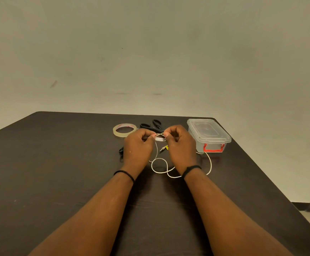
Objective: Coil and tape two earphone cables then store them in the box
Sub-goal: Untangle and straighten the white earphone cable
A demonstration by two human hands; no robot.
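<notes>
**White earphone cable held between two hands**

Dark tabletop fills the lower part of the view, with a plain wall behind it. Nearest, loose loops of the white earphone cable lie on the surface between the wrists. Above them the left hand and the right hand are close together, both pinching this cable at its small white remote. A black cable shows partly beside the left hand. Farther away lie the tape roll, black scissors and the closed transparent box at right.
</notes>
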